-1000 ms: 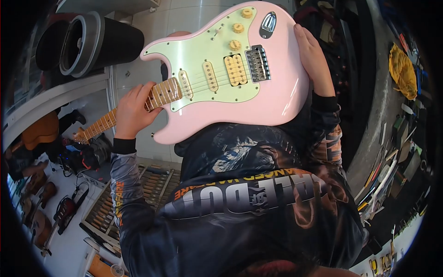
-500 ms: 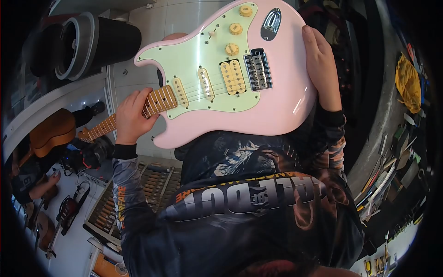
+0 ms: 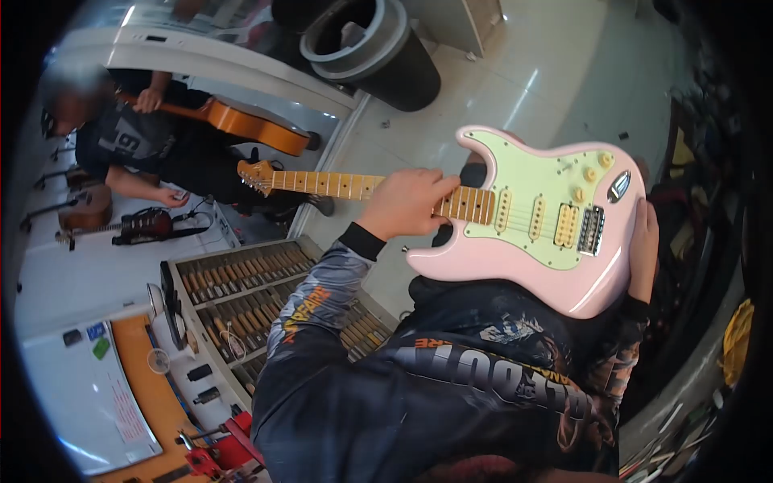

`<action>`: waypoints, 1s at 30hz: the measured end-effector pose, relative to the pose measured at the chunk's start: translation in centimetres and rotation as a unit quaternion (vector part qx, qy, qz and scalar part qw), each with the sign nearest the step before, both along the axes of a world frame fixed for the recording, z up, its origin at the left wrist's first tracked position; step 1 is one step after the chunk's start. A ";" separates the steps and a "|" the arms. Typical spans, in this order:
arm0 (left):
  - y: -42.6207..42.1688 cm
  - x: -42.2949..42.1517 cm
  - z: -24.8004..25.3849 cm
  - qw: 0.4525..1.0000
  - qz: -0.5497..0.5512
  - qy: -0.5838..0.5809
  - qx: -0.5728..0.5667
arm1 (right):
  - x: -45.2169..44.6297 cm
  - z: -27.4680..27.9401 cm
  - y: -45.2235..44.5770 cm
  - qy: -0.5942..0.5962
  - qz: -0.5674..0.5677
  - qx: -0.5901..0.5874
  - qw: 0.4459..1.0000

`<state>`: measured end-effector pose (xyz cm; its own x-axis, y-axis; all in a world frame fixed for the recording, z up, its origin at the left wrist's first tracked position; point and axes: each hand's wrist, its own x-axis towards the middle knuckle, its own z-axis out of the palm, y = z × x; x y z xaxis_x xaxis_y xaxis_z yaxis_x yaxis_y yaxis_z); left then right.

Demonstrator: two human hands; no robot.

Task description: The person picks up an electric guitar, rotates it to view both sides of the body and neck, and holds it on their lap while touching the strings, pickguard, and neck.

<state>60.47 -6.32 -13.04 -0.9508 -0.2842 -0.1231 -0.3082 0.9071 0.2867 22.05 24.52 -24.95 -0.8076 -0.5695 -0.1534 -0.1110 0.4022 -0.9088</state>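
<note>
One pink electric guitar (image 3: 523,241) is lying face up across the right half of the scene, just beyond the person's dark printed top (image 3: 346,419), its body reaching right and its headstock (image 3: 258,175) pointing left. The left hand (image 3: 412,201) is wrapping over the maple neck (image 3: 471,204), just beside the body, with its fingers bent around the far edge. The right hand (image 3: 644,249) is pressing against the right-hand end of the body; part of it is hiding behind the rim, so one cannot tell how all its fingers are set. A pale green pickguard (image 3: 523,179) is covering much of the guitar's face and carrying cream pickups and knobs, while a metal bridge (image 3: 592,231) is sitting to the right of the pickups.

On the far left, a co-worker (image 3: 137,149) in dark clothes is gripping an orange-brown guitar (image 3: 256,125) by its neck with one hand. More guitars are resting below that person, among them a brown acoustic (image 3: 84,208). A black bin (image 3: 411,80) is standing on the tiled floor (image 3: 499,88) at the far side. Near left, a sectioned rack (image 3: 201,304) is holding rows of wooden-handled tools, and a red metal device (image 3: 233,447) is showing below it. At the right edge, a yellow cloth (image 3: 735,346) is lying crumpled.
</note>
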 end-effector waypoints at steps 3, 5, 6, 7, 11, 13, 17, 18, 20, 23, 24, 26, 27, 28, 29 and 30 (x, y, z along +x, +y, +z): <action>0.7 0.4 0.6 1.000 -0.001 0.007 -0.019 | -0.7 -1.4 0.3 -0.018 0.028 -0.017 0.999; 1.0 0.5 1.0 1.000 0.002 0.001 -0.022 | -0.8 -2.3 0.2 -0.017 0.031 -0.017 0.999; 1.1 0.5 1.2 1.000 0.003 -0.002 -0.024 | -1.1 -2.9 0.1 -0.017 0.033 -0.019 0.999; 1.3 0.7 1.3 1.000 0.008 -0.003 -0.028 | -1.8 -3.2 0.1 -0.023 0.057 0.005 0.998; 2.8 1.6 1.1 0.999 0.031 -0.002 -0.036 | -2.3 -2.7 -0.9 0.007 0.075 0.001 0.997; 3.7 2.2 0.8 0.998 0.045 0.001 -0.044 | -1.9 -1.3 -1.8 0.048 0.076 -0.001 0.996; 5.6 3.3 0.4 0.996 0.074 0.006 -0.049 | -2.5 0.8 -3.1 0.074 0.107 0.015 0.991; 6.2 3.5 0.4 0.995 0.080 0.005 -0.051 | -2.6 0.9 -3.5 0.083 0.110 0.015 0.990; 7.1 3.9 0.5 0.994 0.094 0.005 -0.054 | -2.9 0.8 -4.3 0.094 0.113 0.021 0.989; 8.2 4.4 0.3 0.992 0.108 0.015 -0.060 | -3.2 0.4 -5.3 0.105 0.115 0.024 0.987; 8.5 4.4 0.3 0.992 0.111 0.021 -0.062 | -3.2 0.1 -5.4 0.109 0.117 0.021 0.987; 8.7 4.5 0.6 0.991 0.116 0.015 -0.064 | -3.1 0.1 -5.6 0.115 0.119 0.015 0.986; 8.9 4.4 0.9 0.991 0.118 0.014 -0.063 | -2.9 0.2 -5.6 0.116 0.119 0.013 0.986; 9.0 4.3 1.1 0.991 0.121 0.014 -0.064 | -2.7 0.3 -5.7 0.118 0.119 0.010 0.986; 8.9 4.2 1.2 0.991 0.117 0.007 -0.070 | -2.6 0.4 -5.7 0.109 0.116 0.023 0.987; 9.0 4.2 1.2 0.990 0.117 0.006 -0.072 | -2.6 0.4 -5.6 0.107 0.117 0.024 0.987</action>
<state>64.65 2.65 -11.82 -0.8579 -0.5110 -0.0532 -0.5123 0.8430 0.1644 19.47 18.88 -24.57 -0.6722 -0.7400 -0.0249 -0.3935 0.3855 -0.8346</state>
